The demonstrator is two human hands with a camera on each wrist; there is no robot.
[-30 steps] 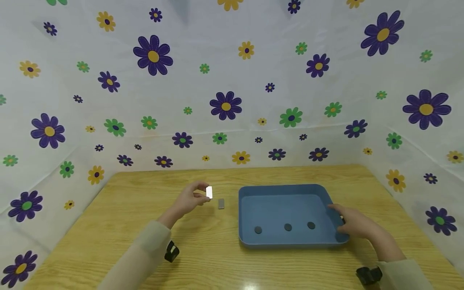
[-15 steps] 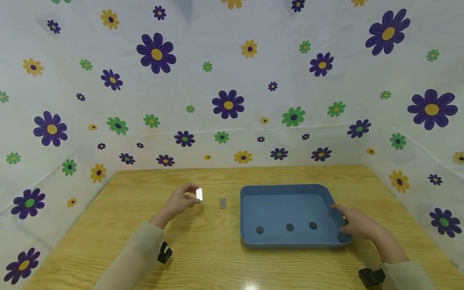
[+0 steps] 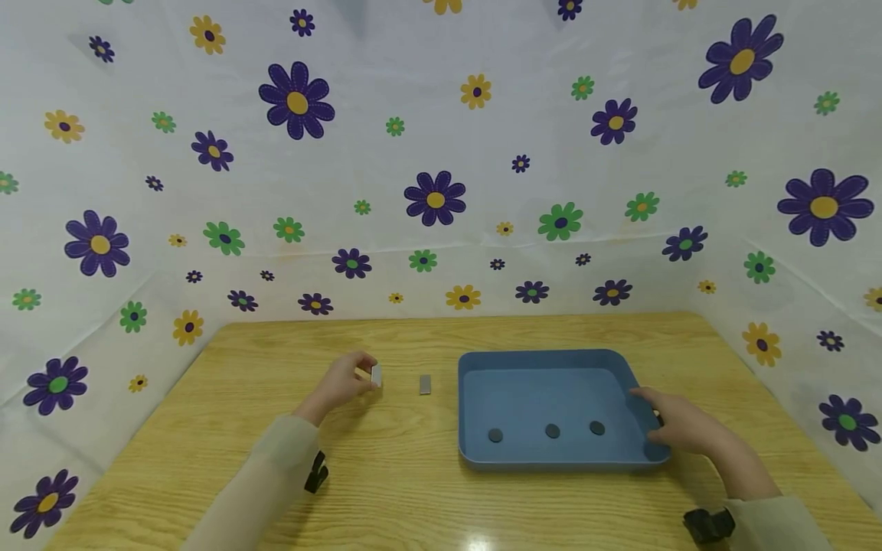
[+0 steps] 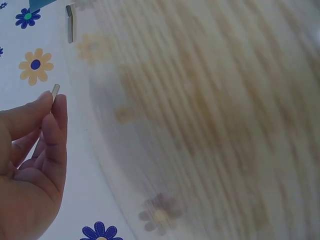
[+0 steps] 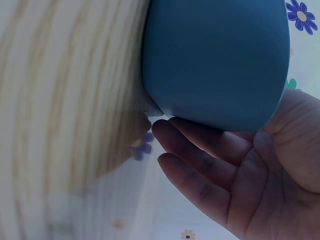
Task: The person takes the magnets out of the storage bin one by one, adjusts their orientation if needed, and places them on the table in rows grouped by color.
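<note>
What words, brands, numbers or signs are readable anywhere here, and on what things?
None can be read.
The blue tray, three dark discs and flowered backdrop show no lettering.
Any marks on the left hand's held block, the loose block or the black wrist devices are too small to read.

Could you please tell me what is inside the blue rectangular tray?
Three dark, round discs lie in the blue rectangular tray, toward its near side. Their undersides are hidden, and the right hand covers part of the tray's side.
</note>
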